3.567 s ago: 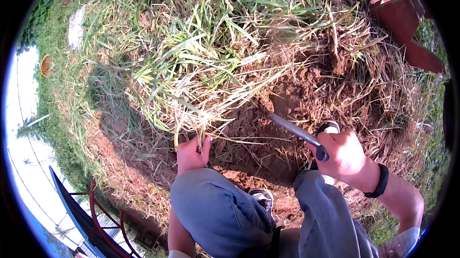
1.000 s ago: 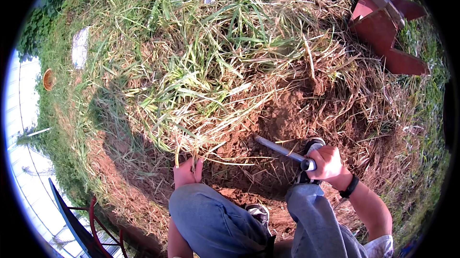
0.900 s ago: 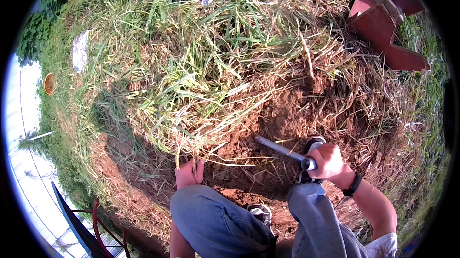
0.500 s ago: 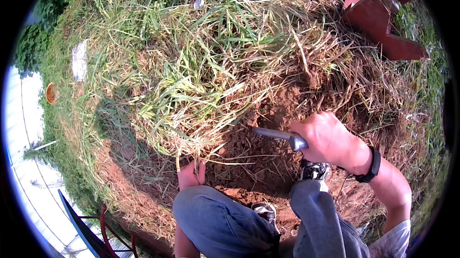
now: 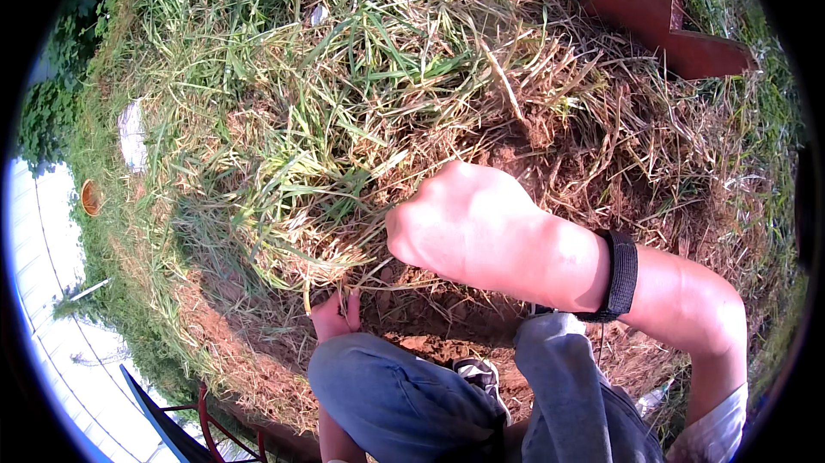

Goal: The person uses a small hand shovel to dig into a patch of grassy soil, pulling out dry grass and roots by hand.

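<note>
- Here at the left hand (image 5: 333, 317): thumb and fingers pinched narrow on the lower ends of the grass clump (image 5: 309, 196), low beside the near edge of the growth.
- And the line of that clump: it starts at those fingertips and lies straight beyond them, its blades fanning away from the body, some leaning left, some right.
- The right hand (image 5: 460, 218) comes in from the right, raised, right of the left hand and farther out; it's curled into a fist, and what it closes around I cannot tell, the back of the hand hides it.
- So it's the left hand nearer: touching the stem ends, while the right hand overlaps the clump's right side in this view, contact unclear.
- Count, nearest first: two denim legs (image 5: 378, 386), one shoe (image 5: 481, 377) plainly visible between them, one black wristband (image 5: 620, 274) on the right wrist.
- One patch of bare soil (image 5: 447, 312), running along the near edge of the grass.
- Farther out, one thick pale stalk (image 5: 498, 72), leaning, clodded soil at its lower end.
- Out at the ground's far left: one white slab-like thing (image 5: 132, 136), one orange bowl-shaped thing (image 5: 90, 197).
- Top right corner, one angular red piece (image 5: 636, 12); blades too tangled to count.
</note>
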A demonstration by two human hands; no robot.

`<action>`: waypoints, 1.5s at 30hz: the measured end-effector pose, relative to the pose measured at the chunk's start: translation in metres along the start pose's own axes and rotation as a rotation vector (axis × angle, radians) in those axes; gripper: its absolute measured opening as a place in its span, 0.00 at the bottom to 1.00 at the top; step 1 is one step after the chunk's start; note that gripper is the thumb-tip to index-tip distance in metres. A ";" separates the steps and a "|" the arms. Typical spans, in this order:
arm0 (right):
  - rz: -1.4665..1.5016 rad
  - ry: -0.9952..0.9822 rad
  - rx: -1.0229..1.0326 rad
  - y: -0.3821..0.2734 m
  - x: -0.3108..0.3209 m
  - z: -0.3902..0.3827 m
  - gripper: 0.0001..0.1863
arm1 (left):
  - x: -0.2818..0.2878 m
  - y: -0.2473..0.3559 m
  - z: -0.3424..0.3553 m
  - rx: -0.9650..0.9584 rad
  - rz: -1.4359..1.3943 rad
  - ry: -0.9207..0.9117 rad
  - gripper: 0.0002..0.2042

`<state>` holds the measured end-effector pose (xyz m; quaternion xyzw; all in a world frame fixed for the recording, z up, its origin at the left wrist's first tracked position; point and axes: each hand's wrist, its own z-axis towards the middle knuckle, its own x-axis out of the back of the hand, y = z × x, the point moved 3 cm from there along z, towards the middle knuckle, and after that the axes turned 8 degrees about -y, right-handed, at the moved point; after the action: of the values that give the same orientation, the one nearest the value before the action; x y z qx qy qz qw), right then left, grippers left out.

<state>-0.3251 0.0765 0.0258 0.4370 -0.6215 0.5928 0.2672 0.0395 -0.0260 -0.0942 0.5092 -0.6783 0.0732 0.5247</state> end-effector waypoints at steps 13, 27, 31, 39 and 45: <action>0.236 0.443 -0.333 0.022 -0.138 -0.133 0.16 | 0.006 0.006 -0.004 -0.100 -0.008 0.116 0.15; 0.082 0.273 -0.234 -0.024 -0.096 -0.096 0.14 | 0.012 0.002 -0.014 0.021 0.011 0.020 0.06; -0.026 0.137 -0.093 -0.036 -0.035 -0.037 0.05 | 0.008 0.007 -0.006 -0.005 0.030 -0.010 0.06; 0.174 0.429 -0.373 0.034 -0.134 -0.114 0.18 | 0.013 0.018 -0.010 -0.043 0.020 0.118 0.12; 0.204 0.542 -0.429 0.059 -0.161 -0.124 0.22 | 0.008 0.000 -0.003 -0.017 0.157 0.056 0.11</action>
<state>-0.3224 0.2286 -0.1210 0.1336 -0.6789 0.5666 0.4474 0.0420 -0.0297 -0.0866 0.4475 -0.7019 0.1224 0.5404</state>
